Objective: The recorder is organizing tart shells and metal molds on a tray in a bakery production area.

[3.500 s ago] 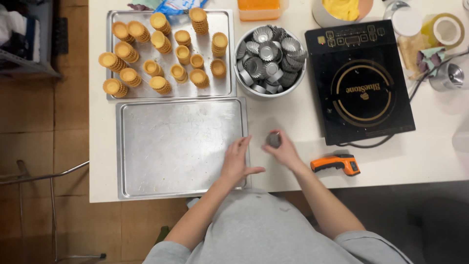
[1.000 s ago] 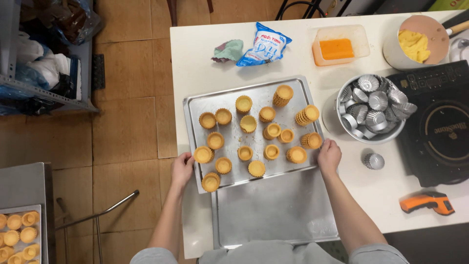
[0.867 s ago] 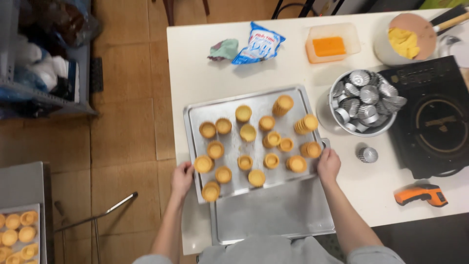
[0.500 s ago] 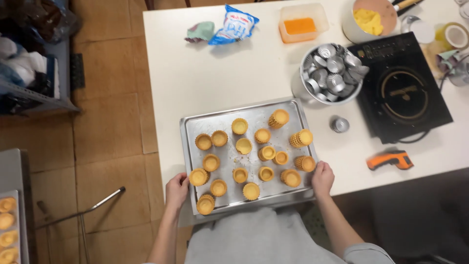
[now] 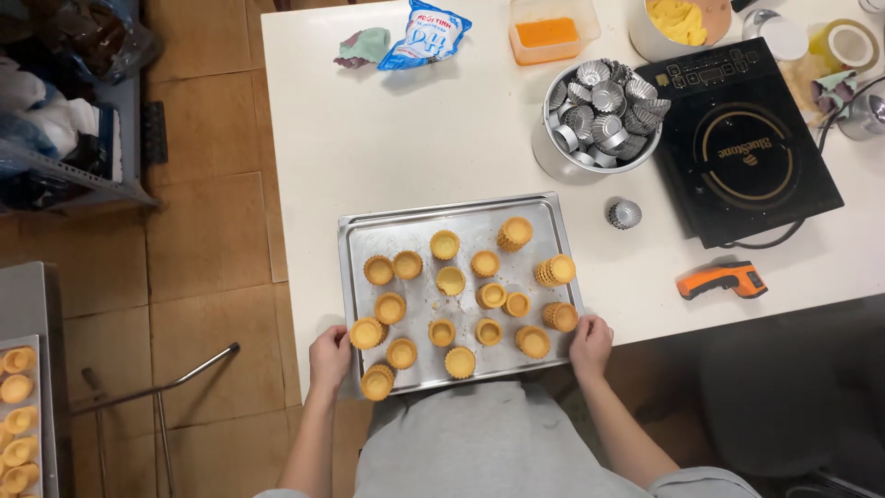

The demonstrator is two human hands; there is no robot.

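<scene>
1. Gripping the near corners of the metal tray (image 5: pixel 539 214), the left hand (image 5: pixel 330 355) closed over its near-left corner and the right hand (image 5: pixel 590 343) closed over its near-right corner, each grip shut on the rim with fingers curled beneath
2. Compared with a second earlier, the tray had come toward the person: it had sat well in on the worktop (image 5: pixel 442 129) above a second, bare tray, and now its near edge hung past the worktop's front edge, over the grey apron at the person's waist; the bare tray no longer showed and could not be placed
3. That shift read as the loaded tray being drawn off the worktop rather than merely slid aside, since both hands bore it at the edge
4. On the tray the golden pastry shells (image 5: pixel 445 244) stood scattered, some single, some stacked in short tilted piles; none looked spilled by the pull
5. Just beyond the tray's far-right corner a single fluted foil cup (image 5: pixel 624 214) rested alone on the worktop, apart from the tray
6. Farther off, the bowl of foil cups (image 5: pixel 601 112) stood beside the black induction hob (image 5: pixel 742 152), with an orange thermometer gun (image 5: pixel 724 278) near the worktop's front edge
7. At the far side lay a blue-and-white packet (image 5: pixel 424 35) and an orange-filled tub (image 5: pixel 551 29), both untouched
</scene>
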